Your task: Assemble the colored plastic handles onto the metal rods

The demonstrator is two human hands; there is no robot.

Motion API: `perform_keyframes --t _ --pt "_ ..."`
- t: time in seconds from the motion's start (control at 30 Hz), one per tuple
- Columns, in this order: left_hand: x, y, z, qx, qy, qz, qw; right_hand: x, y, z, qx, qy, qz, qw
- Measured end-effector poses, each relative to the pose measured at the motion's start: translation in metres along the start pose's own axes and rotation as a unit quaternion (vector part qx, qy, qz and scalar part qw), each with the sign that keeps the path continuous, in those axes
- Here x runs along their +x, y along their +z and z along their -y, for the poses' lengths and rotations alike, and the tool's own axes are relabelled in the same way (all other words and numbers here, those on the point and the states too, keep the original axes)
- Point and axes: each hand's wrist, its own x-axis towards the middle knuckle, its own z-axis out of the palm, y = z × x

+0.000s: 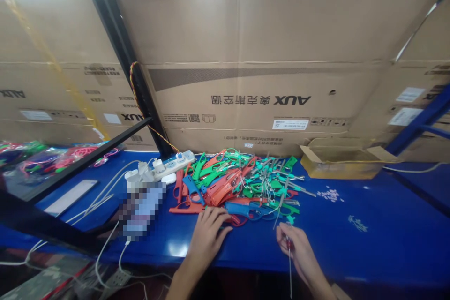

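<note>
My left hand [210,233] rests at the front edge of the pile, its thumb apart from the fingers, touching or just over a red lighter shell [186,209]. A blue lighter shell [242,209] lies just beyond its fingertips. My right hand [297,242] is closed around a slim screwdriver [290,267], whose metal shaft points down toward me; a bit of red shows between the fingers. A small green plastic piece [290,220] is at its fingertips; whether it is pinched there is hard to see. Metal lighter tubes [281,199] with green parts and wires lie tangled ahead.
A cardboard box [341,164] stands at the back right. Small pale pieces [330,194] and thin bits [357,224] lie on the blue table [393,243]. A power strip [177,163], a phone [142,211] and cables are left, beside a black metal post [123,51].
</note>
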Motion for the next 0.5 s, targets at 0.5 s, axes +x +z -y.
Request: perform_keyframes --t 0.5 --pt "-0.030 -0.031 0.089 0.085 -0.053 -0.100 0.990 0.003 0.000 -0.002 -0.016 0.006 -0.006 1.000"
